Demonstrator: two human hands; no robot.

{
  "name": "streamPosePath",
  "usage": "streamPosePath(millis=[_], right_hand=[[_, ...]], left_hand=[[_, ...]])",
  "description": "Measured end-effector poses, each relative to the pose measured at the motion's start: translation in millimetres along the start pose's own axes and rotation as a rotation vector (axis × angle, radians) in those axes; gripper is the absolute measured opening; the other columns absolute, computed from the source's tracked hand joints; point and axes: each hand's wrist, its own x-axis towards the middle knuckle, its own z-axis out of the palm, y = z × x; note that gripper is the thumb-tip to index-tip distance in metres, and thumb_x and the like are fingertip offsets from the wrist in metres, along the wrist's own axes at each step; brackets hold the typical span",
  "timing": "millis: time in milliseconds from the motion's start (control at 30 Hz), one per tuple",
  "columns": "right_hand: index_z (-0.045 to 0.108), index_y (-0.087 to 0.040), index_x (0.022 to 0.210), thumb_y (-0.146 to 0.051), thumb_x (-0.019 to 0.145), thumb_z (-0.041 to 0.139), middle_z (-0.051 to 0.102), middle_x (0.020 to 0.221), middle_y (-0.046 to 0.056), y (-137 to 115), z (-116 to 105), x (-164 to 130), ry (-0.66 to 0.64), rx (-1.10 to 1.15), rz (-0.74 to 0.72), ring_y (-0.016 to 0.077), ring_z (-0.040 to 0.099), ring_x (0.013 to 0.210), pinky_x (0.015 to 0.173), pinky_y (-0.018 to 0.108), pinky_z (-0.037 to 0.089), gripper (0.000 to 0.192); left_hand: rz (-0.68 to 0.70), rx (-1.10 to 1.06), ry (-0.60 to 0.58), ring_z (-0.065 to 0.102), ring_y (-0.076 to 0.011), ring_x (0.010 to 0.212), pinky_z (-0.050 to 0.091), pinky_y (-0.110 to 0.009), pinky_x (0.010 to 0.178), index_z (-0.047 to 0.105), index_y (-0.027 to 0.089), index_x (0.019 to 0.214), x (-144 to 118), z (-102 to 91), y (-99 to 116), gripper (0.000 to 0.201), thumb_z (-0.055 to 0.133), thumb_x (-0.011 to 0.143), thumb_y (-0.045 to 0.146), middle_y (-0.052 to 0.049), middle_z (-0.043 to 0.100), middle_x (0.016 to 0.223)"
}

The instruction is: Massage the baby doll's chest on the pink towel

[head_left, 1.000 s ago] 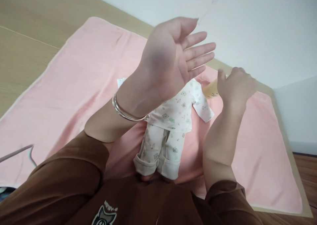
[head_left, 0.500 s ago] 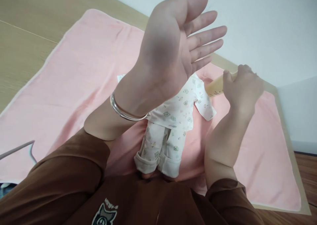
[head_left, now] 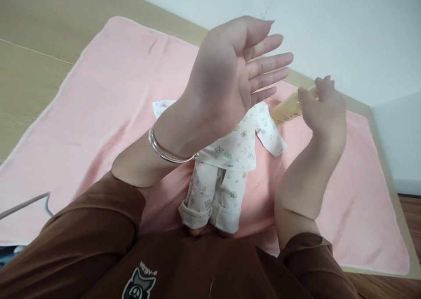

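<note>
A small doll in white printed pyjamas (head_left: 230,158) lies face up on a pink towel (head_left: 108,101), its head hidden behind my raised hand. My left hand (head_left: 230,75) hovers above the doll's upper body, palm up, fingers spread and holding nothing; a silver bangle (head_left: 164,150) circles the wrist. To the right, my right hand (head_left: 324,110) grips a pale yellow tube (head_left: 285,110) that points toward the left hand's fingertips. Both forearms come out of brown sleeves.
The towel lies on a light wooden surface (head_left: 29,49) that ends at a white wall (head_left: 345,31) behind. The surface's right edge (head_left: 391,172) drops to darker wood flooring. A thin grey cord (head_left: 23,202) crosses the towel's lower left.
My left hand rose toward the camera and then came back down a little. My right hand lifted slightly with the tube, tilting it more toward the left palm.
</note>
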Motion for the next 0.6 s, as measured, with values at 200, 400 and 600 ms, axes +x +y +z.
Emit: streamPosePath(millis=[200, 400, 600], right_hand=[[0.046, -0.015, 0.156, -0.032, 0.102, 0.056, 0.011, 0.176, 0.021, -22.1, -9.7, -8.7, -0.101, 0.09, 0.122, 0.0342, 0.001, 0.166, 0.132, 0.063, 0.007, 0.057], [0.043, -0.02, 0.158, -0.033, 0.099, 0.053, 0.019, 0.176, 0.014, -30.4, -25.2, -35.7, -0.013, 0.218, -0.071, 0.0296, 0.011, 0.166, 0.133, 0.062, 0.015, 0.061], [0.045, -0.004, 0.155, -0.038, 0.104, 0.05, 0.036, 0.169, 0.019, -52.8, -44.1, -86.0, 0.193, 0.43, -0.391, 0.0211, 0.027, 0.162, 0.134, 0.042, 0.026, 0.061]], left_hand=[[-0.063, 0.02, 0.012, 0.063, -0.0336, 0.132, 0.055, -0.039, 0.096, 0.069, 0.01, 0.102, -0.9, -0.4, -1.0, 0.053, 0.021, 0.112, 0.029, -0.003, 0.073, 0.114], [-0.022, 0.041, 0.005, 0.049, -0.0411, 0.146, 0.058, -0.042, 0.104, 0.068, 0.017, 0.105, -4.6, 0.4, -4.9, 0.03, 0.04, 0.107, 0.027, -0.003, 0.072, 0.124], [-0.103, 0.037, 0.009, 0.05, -0.0371, 0.145, 0.056, -0.034, 0.103, 0.065, 0.014, 0.114, -9.6, 6.7, -7.3, 0.036, 0.032, 0.111, 0.029, -0.004, 0.069, 0.13]])
